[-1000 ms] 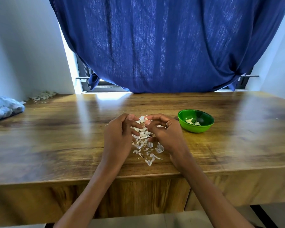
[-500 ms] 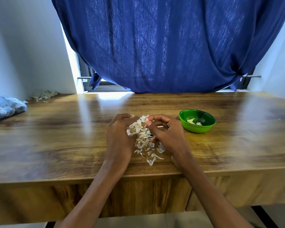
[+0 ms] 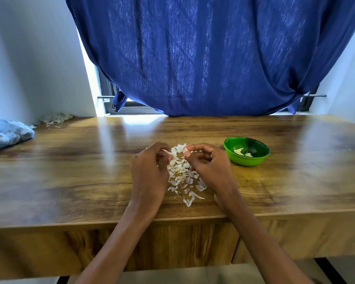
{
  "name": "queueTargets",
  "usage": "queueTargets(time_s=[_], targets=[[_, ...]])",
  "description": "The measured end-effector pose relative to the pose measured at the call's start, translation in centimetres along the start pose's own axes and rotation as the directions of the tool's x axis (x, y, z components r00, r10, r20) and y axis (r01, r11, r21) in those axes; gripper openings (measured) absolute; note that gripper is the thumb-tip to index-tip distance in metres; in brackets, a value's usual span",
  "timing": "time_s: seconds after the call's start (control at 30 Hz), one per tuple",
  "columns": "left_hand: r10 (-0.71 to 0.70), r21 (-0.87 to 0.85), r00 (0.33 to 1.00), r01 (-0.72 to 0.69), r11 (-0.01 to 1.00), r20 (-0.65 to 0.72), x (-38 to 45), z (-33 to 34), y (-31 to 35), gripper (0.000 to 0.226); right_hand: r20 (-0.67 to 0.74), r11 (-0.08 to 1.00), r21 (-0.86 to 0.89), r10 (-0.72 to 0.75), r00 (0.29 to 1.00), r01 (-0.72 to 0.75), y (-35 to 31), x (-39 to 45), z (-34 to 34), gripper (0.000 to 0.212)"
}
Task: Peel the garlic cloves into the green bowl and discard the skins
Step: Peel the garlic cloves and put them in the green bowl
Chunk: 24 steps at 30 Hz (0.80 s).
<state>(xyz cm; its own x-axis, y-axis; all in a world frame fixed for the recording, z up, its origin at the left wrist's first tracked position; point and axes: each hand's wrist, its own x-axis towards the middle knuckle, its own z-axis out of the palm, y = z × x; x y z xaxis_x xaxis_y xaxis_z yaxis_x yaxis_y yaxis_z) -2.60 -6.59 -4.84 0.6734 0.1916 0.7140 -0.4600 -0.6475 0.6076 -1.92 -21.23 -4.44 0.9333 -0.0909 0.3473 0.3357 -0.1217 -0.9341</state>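
Nearest, two bare forearms reach over the front edge of the wooden desk, and between the wrists a scatter of pale garlic skins lies on the wood, trailing from close to the edge up toward the fingertips. Both hands sit just either side of this pile, knuckles up and fingers curled inward. The left hand curls over the left side of the skins, its fingertips at a whitish piece; whether it truly pinches it cannot be made out. The right hand pinches a white papery bit between thumb and forefinger at the top of the pile, a ring showing on one finger. Just beyond and to the right of the right hand stands the green bowl, apart from the fingers, with a few peeled garlic cloves inside. Farther off, at the left end, lie a crumpled blue bag and a second heap of husks by the wall, and behind everything hangs a dark blue curtain.
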Motion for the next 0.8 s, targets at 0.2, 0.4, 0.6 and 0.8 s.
queueTargets(time_s=[0.2, 0.4, 0.6, 0.8], targets=[[0.034, 0.059, 0.998, -0.037, 0.998, 0.056, -0.21, -0.17, -0.06, 0.032, 0.026, 1.0, -0.023, -0.017, 1.0, 0.017, -0.05, -0.03, -0.02, 0.012], [0.064, -0.055, 0.998, -0.063, 0.997, 0.028, -0.01, 0.01, 0.28, 0.014, 0.028, 0.999, -0.04, 0.001, 1.0, 0.0, -0.05, -0.05, 0.06, 0.014], [0.023, -0.008, 0.993, -0.022, 1.0, 0.119, -0.17, 0.12, -0.14, 0.046, 0.013, 0.999, -0.043, 0.026, 1.0, -0.026, -0.12, -0.06, -0.01, 0.016], [0.054, -0.083, 0.998, -0.055, 0.995, -0.012, -0.16, 0.06, 0.58, 0.008, 0.031, 0.999, -0.027, 0.043, 0.999, -0.042, -0.26, -0.21, 0.0, 0.017]])
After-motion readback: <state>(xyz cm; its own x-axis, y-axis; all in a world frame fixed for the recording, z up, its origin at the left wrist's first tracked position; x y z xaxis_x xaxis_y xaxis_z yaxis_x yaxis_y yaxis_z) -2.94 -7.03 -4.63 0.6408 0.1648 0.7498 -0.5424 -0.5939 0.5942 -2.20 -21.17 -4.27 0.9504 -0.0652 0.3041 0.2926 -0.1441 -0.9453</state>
